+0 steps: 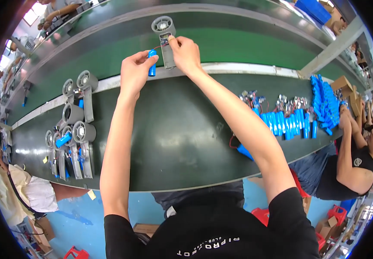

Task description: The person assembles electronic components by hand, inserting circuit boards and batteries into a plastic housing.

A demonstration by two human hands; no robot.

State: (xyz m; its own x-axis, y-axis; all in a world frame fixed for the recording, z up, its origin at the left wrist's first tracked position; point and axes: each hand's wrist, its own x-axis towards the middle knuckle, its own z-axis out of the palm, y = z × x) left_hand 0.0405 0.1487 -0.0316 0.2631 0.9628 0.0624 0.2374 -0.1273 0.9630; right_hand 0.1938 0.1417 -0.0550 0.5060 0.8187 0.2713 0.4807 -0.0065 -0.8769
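Observation:
A blue cylindrical battery (152, 68) is pinched upright between the thumb and fingers of my left hand (132, 73). Just beside it, my right hand (187, 54) grips the upper handle of a grey handheld fan housing (168, 58), whose round head with a white hub points away from me. A small circuit board (165, 39) shows in the open handle by my right thumb. Thin red wire runs between the battery and that board. Both hands are over the far edge of the dark work table (169, 129), by the green conveyor belt (238, 52).
Several grey fan housings (84, 131) lie at the left, some with blue batteries. Wired batteries (281, 123) stand in a row at the right, beside a larger battery heap (324, 105). A co-worker's arm (346, 138) reaches in there. A metal post (333, 49) rises at the far right.

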